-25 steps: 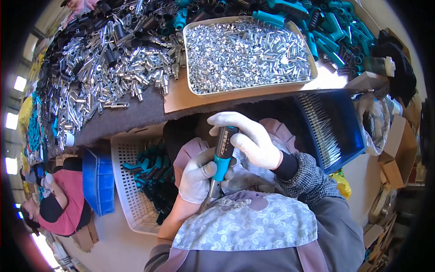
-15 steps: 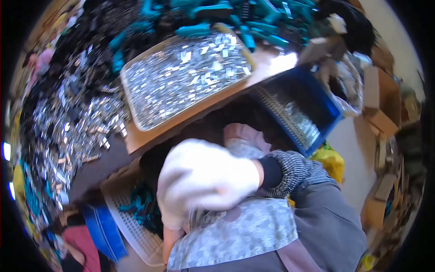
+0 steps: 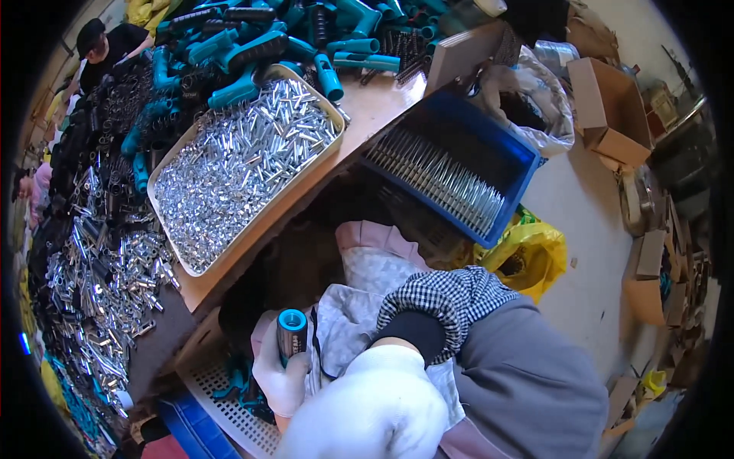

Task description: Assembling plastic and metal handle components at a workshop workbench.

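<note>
My left hand (image 3: 279, 382), in a white glove, is closed around a dark grey cylindrical handle with a teal rim (image 3: 293, 335). The handle stands upright above my lap, its hollow round end facing up. Close beside it on the right, my right hand (image 3: 371, 413), also white-gloved, bends down toward my body. The back of that hand hides its fingers, so whatever they may hold cannot be seen. A grey patterned apron (image 3: 336, 321) covers my lap under both hands.
A shallow tray (image 3: 183, 268) of small metal pins and pieces lies on the table, beside heaped teal tool housings (image 3: 355, 61) and loose metal parts (image 3: 107, 298). Right of it stand a blue crate (image 3: 524, 180) of metal rods, a yellow bag (image 3: 543, 252) and cardboard boxes (image 3: 604, 115). A perforated basket (image 3: 229, 413) sits below.
My right hand has moved from in front of my lap down toward my body, uncovering my left hand and the handle in it. The whole view has turned and sharpened.
</note>
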Motion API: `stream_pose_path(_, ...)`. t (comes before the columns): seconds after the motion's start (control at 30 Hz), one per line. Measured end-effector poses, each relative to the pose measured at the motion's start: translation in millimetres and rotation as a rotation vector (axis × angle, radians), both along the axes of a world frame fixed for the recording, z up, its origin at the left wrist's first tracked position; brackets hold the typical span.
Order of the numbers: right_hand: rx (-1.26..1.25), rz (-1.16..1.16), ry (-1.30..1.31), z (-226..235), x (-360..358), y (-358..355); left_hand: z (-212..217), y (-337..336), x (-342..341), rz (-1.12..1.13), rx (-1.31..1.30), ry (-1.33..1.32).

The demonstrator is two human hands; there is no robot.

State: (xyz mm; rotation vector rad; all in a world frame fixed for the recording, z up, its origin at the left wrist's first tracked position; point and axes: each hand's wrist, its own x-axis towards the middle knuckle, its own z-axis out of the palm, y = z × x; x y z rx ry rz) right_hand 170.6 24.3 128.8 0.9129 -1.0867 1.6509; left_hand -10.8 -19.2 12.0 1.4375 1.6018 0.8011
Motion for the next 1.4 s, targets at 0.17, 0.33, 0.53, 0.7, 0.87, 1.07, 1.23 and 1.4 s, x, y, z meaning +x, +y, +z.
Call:
stream_pose_path(0.17, -0.006, 0.048, 0.011, 3, 5, -1, -6, -1, 0, 0.014, 0.042, -0.027)
stream_pose_path(0.33, -0.001, 0.115, -0.026, 3, 13, 4, -7, 3, 4, -0.01, 0.084, -0.013)
stream_pose_path(0.53, 0.128, 0.338, -0.651, 20, 42, 27, -5, 9, 4, -0.025, 0.186, 0.02)
stream_pose_path(0.7, 0.123, -0.84, -0.436, -15, 83, 96, -25, 8, -20, 0.007, 0.132, -0.142)
stream_pose_path(0.87, 0.235, -2.353, -1.357, -47, 209, 245, -11, 10, -11, 0.151, 0.073, -0.084)
stream_pose_path(1.07, 0.067, -1.878, -2.781, -50, 293, 335, -3, 22, 2, 0.073, 0.081, -0.145)
stream_pose_path(1.23, -0.275, -1.918, -2.603, -73, 257, 357, -18, 23, -13, 0.001, 0.165, -0.104)
stream_pose_path(1.4, -0.034, -2.019, -2.303, -91, 231, 371, 0, 29, -6, 0.027, 0.034, -0.207)
